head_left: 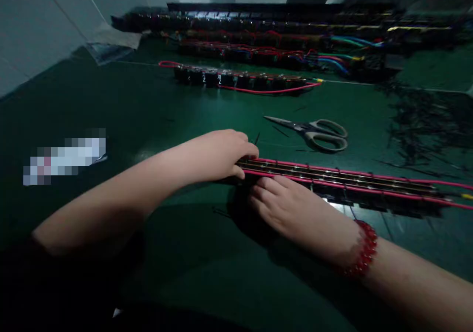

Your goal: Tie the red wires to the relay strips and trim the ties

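A long black wiring strip (pixel 334 177) lies across the green table, with red wires along both long sides, brass-coloured lines between them and small black ties at intervals. My left hand (pixel 231 154) is closed over its left end, thumb on the near side and fingers on the far side. Against the near edge, just right of that, my right hand (pixel 283 201) is curled with its fingertips turned under; whatever they hold is hidden. A red bead bracelet (pixel 364 250) circles my right wrist. Scissors (pixel 310 131) with grey handles lie beyond the strip.
Another black strip with a red wire (pixel 244 78) lies farther back. Behind it are more dark assemblies (pixel 258 53) with coloured wires. Thin black offcuts (pixel 428 120) are heaped at the right. A blurred-out pale item (pixel 68 159) lies at the left on the green table (pixel 177 253).
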`<state>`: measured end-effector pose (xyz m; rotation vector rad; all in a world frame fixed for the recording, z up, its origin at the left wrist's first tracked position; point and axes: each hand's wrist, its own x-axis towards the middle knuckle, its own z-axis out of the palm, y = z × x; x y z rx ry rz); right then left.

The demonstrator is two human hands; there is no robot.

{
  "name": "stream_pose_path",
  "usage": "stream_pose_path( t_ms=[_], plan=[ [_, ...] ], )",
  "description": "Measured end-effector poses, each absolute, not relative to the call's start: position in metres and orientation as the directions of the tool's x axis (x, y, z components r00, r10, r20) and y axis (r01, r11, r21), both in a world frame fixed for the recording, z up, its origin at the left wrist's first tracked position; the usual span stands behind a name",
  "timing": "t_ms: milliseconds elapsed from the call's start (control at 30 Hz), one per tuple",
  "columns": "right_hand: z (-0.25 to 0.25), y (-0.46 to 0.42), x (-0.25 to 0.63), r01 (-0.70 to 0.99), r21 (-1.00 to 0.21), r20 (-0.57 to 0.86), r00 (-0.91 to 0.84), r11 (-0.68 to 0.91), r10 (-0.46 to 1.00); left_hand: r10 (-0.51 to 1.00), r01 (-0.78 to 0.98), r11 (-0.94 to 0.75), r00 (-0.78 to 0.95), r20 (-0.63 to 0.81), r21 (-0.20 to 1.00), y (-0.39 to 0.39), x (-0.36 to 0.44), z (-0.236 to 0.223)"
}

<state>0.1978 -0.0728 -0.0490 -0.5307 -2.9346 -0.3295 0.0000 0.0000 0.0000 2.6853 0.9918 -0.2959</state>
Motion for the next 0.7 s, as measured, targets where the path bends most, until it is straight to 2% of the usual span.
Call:
stream_pose_path(
  t_ms=[100,167,367,567,700],
  plan=[
    [-0.050,-0.071,0.197,0.370,0.193,0.192,-0.923,0.909,0.334,0.607,0.661,-0.730,0.744,-0.281,0.173,0.000,0.000,0.001],
    [-0.050,-0.070,0.197,0.376,0.140,0.199,-0.917,0.916,0.346,0.609,0.664,-0.728,0.741,-0.284,0.172,0.000,0.001,0.002],
    [-0.046,-0.067,0.198,0.407,-0.165,0.255,-0.862,0.898,0.438,0.601,0.660,-0.728,0.745,-0.289,0.186,0.000,-0.001,0.003],
    [-0.042,-0.066,0.196,0.447,-0.439,0.285,-0.754,0.780,0.592,0.610,0.671,-0.715,0.735,-0.296,0.195,-0.001,-0.003,0.005],
    [-0.039,-0.065,0.198,0.447,-0.548,0.287,-0.694,0.707,0.661,0.604,0.668,-0.718,0.738,-0.299,0.196,0.000,-0.003,0.004]
  ],
)
